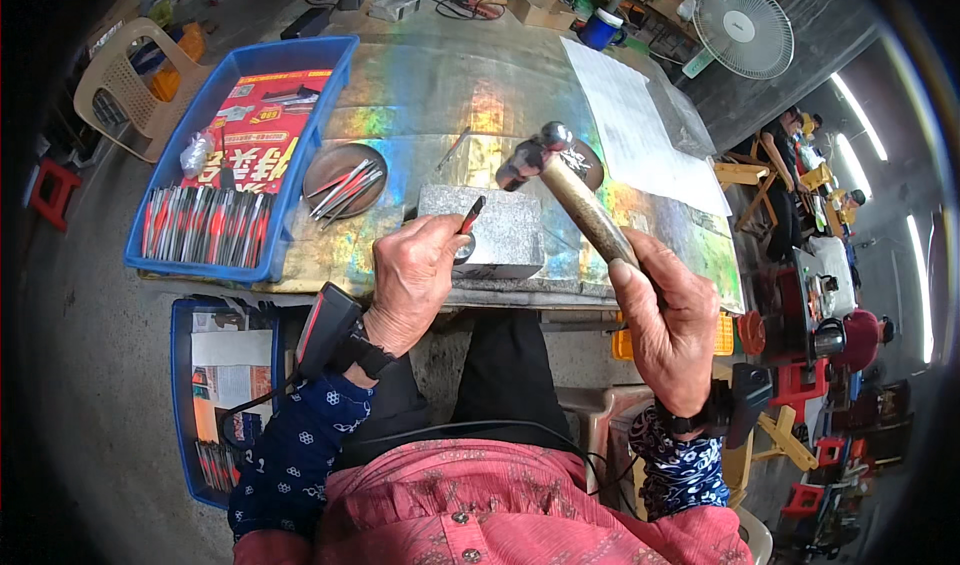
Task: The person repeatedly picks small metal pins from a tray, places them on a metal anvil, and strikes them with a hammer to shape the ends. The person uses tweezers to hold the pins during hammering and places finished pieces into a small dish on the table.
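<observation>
My right hand [672, 330] is wrapped round the wooden handle of a hammer [588, 210], whose dark head is raised above the table. My left hand [415, 275] pinches a slim red-and-black strip [473, 215], its dark end pointing up and away from me. Below this strip is a grey metal block [505, 227] at the table's near edge; a small round metal piece shows beside my left fingers. A brown bowl [318, 168] to the left holds several red, black and silver strips. Partly behind the hammer sits a dark dish [594, 173] with small silvery pieces.
A blue tray [340, 75] on the left holds rows of similar strips [205, 227]. Another blue tray [183, 405] sits lower, beside my left arm. White sheets [640, 130] cover the table's right side. A fan [742, 27] stands behind; people [780, 165] are at far right.
</observation>
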